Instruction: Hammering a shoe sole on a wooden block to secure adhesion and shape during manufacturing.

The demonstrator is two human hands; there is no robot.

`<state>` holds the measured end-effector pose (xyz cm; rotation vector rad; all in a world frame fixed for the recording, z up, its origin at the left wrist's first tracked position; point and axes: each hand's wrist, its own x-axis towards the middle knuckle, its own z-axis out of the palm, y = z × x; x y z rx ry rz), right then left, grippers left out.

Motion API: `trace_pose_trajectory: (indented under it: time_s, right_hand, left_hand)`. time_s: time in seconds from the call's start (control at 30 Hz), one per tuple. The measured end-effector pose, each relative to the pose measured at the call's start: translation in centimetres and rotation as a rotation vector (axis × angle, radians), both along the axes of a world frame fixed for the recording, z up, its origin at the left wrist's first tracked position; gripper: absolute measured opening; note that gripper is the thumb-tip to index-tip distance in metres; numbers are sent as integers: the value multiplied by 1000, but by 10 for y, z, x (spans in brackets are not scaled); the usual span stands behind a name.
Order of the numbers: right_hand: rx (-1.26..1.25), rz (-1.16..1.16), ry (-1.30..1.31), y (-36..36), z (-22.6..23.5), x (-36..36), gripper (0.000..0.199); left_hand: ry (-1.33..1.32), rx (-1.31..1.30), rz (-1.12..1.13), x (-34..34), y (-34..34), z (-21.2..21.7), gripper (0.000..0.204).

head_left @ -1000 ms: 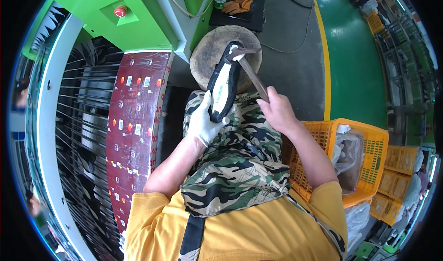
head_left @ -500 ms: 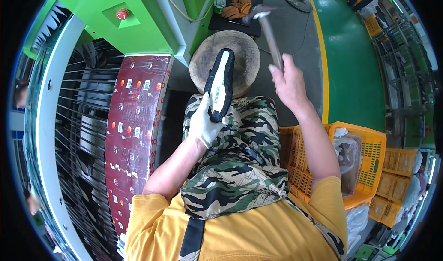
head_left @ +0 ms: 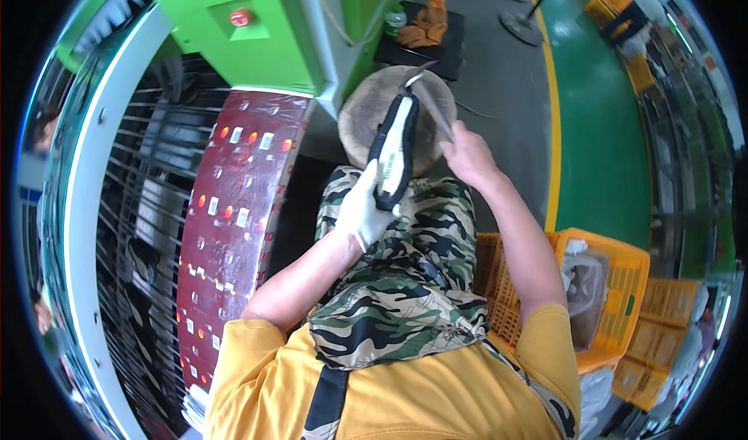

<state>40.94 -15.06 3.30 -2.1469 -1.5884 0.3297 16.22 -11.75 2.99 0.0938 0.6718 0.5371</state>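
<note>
My left hand (head_left: 365, 210), in a white glove, is closed around the near end of a black shoe upper (head_left: 396, 156). The shoe is sole side up, showing a long white insole, and its far end lies over a round wooden block (head_left: 362, 117). Bare, my right hand (head_left: 470, 158) grips the handle of a hammer (head_left: 435, 107). The hammer's head is down at the shoe's far tip, over the block; whether the two touch I cannot tell.
Beyond the block, orange gloves (head_left: 428, 26) and a green-capped bottle (head_left: 395, 19) rest on a black surface (head_left: 450, 54). A green machine (head_left: 288, 51) and a dark red plastic-wrapped box (head_left: 234, 198) stand left. Yellow crates (head_left: 635, 284) are at my right.
The hammer has come down from raised at the right to the shoe's far tip, my right hand lowering with it. My left hand still holds the shoe; the whole view has shifted slightly.
</note>
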Motion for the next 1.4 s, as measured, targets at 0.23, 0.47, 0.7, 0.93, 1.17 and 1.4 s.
trace_pose_trajectory:
  time_s: [0.23,0.47,0.7,0.93,1.17,1.4]
  right_hand:
    - [-29,-283,449,-5,-63,10,20]
    - [-136,-351,748,-26,-109,2,12]
    - [-119,-395,752,-28,-110,6,9]
    - [-111,-453,752,-31,-108,-1,11]
    - [-99,-478,786,-31,-111,-8,10]
    - [-81,-496,768,-31,-115,-14,11]
  left_hand:
    - [-116,134,24,2,1,-53,34]
    - [-287,143,109,-82,-24,-53,45]
    - [-280,135,379,-183,-48,-4,53]
    - [51,334,878,-269,28,14,43]
    - [128,287,1092,-361,181,-41,49]
    - [143,214,1061,-338,217,-62,83]
